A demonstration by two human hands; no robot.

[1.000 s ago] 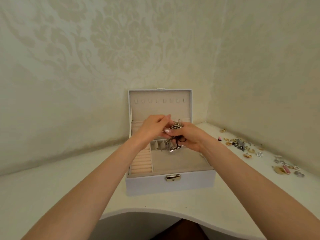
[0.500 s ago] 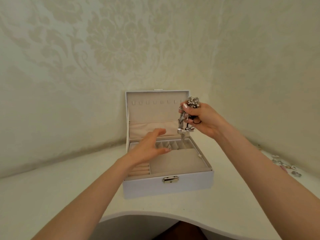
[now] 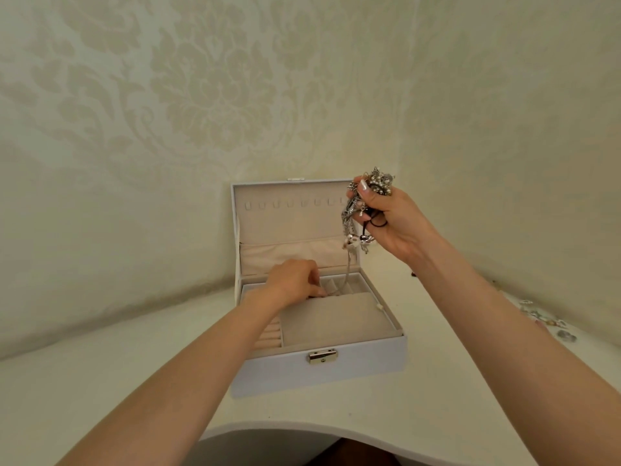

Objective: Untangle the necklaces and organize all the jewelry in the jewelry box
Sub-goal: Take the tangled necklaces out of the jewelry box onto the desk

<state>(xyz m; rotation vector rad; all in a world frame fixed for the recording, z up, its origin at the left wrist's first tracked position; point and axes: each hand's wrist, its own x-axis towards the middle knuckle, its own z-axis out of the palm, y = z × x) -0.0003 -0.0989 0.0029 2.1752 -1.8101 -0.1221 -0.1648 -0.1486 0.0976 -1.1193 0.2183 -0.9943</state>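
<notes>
A white jewelry box stands open on the white table, its beige lid upright against the wall. My right hand is raised beside the lid and grips a tangled bundle of silver necklaces. One thin silver chain hangs from the bundle down into the box. My left hand is low over the back compartments and pinches the lower end of that chain. Pendants and a black cord dangle under my right fist.
Loose jewelry pieces lie along the right edge of the table, near the wall. The box has ring rolls at front left and a flat beige tray section. The table's curved front edge is close to me.
My right hand lifted the bundle up and to the right, away from the left hand. My left hand dropped into the box and took hold of the hanging chain's end.
</notes>
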